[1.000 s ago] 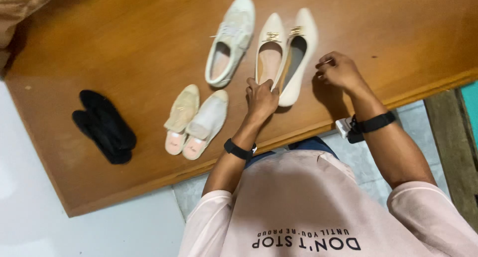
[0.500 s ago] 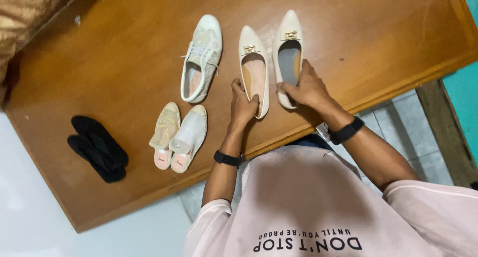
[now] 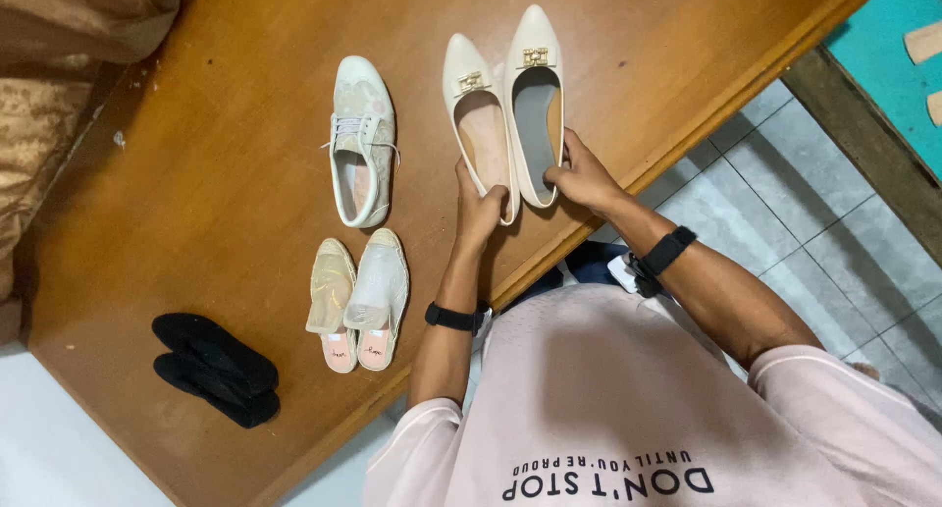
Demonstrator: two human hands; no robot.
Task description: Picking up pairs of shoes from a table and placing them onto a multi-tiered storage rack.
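**Cream pointed flats held at the heels**

Cream pointed flats [image 3: 510, 105] lie side by side on the wooden table [image 3: 196, 173], long axes toward 12 o'clock, toes pointing away, gold buckles near the toes. The left hand [image 3: 478, 213] pinches one heel, the right hand [image 3: 581, 178] the other. At 9 o'clock lies a white lace-up shoe [image 3: 360, 139]; at 8 o'clock beige slip-ons [image 3: 358, 296] and, farther off, black flats [image 3: 216, 368].

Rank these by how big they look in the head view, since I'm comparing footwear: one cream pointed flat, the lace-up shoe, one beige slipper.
1. Cream pointed flat, longest
2. Lace-up shoe, slightly shorter but wider, so the top two are close
3. Beige slipper, clearly smallest

All lie on the same table, so nearness hardly matters.
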